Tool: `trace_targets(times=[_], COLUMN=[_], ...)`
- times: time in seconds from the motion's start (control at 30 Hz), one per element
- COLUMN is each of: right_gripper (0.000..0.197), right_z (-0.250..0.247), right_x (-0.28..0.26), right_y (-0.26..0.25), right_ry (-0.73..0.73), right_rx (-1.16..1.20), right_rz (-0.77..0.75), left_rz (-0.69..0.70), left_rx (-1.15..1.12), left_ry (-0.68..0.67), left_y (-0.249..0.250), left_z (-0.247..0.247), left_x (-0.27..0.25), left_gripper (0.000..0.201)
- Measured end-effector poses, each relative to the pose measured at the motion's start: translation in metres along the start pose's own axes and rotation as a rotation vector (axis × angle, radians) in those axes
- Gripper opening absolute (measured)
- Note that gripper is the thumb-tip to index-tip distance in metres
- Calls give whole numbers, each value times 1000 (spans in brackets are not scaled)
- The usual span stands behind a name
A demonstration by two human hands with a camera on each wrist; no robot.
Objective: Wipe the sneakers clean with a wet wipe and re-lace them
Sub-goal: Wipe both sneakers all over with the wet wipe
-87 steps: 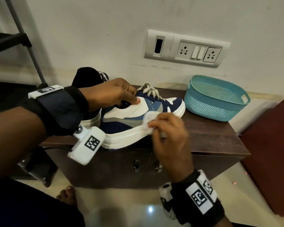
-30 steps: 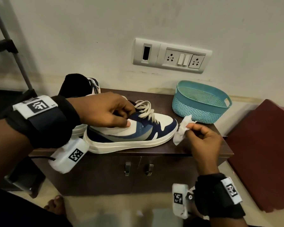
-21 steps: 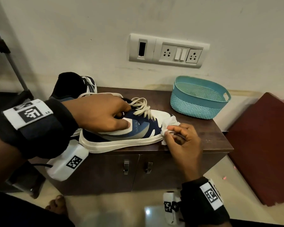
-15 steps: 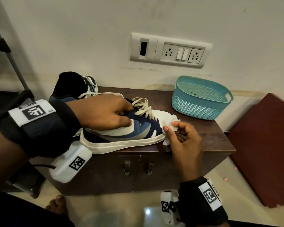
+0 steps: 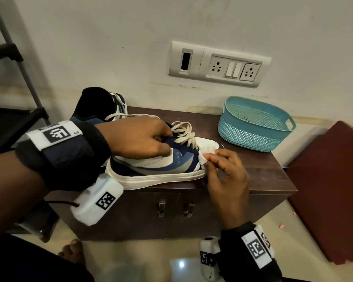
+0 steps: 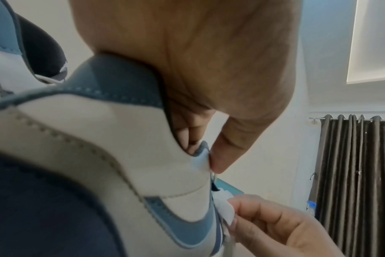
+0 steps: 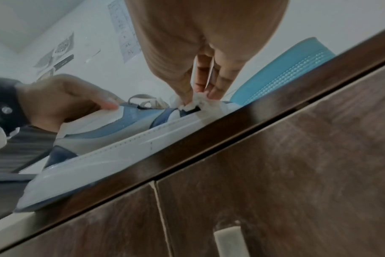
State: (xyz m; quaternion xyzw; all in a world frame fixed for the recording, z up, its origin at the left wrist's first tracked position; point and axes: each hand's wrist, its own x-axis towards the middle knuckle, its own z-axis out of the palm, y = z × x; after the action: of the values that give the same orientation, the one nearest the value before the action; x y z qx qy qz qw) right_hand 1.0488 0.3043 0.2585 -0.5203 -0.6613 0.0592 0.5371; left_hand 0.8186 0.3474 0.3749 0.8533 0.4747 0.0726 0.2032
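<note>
near sneaker (image 5: 155,167): left hand (image 5: 135,137) grips collar; right hand (image 5: 222,171) pinches wet wipe (image 5: 204,158) against toe side. risk (judged): sole overhanging cabinet (image 5: 269,178) edge, wiping pressure may tip it.

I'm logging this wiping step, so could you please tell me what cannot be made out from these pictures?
- Second sneaker: head view, mostly hidden behind the left hand and wristband.
- Front sneaker toe: head view, covered by the wipe and right hand.
- Sneaker dirt: wrist views too blurred to tell.
- Basket contents: head view, near wall hides the bottom.
</note>
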Motion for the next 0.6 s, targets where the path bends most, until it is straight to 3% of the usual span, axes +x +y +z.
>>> trace_targets(times=[0.13,0.3,0.43,0.6], right_gripper=[23,24,23,23], right_z=[17,26,19,19], right_x=[-8,-20,-4,-8], right_y=[-12,-26,-14,-24], right_ry=[86,-39,70,-51], right_rx=[-63,-48,-141,-92], right_rz=[6,-245,-100,-238], left_rz=[-16,-23,-28,-42], left_rx=[-96,-99,-78,-100], left_ry=[-22,-34,-28,-54], left_y=[2,4,3,3], left_z=[0,-2,-2,-3], left_x=[2,2,1,0], left_gripper=[17,20,24,20])
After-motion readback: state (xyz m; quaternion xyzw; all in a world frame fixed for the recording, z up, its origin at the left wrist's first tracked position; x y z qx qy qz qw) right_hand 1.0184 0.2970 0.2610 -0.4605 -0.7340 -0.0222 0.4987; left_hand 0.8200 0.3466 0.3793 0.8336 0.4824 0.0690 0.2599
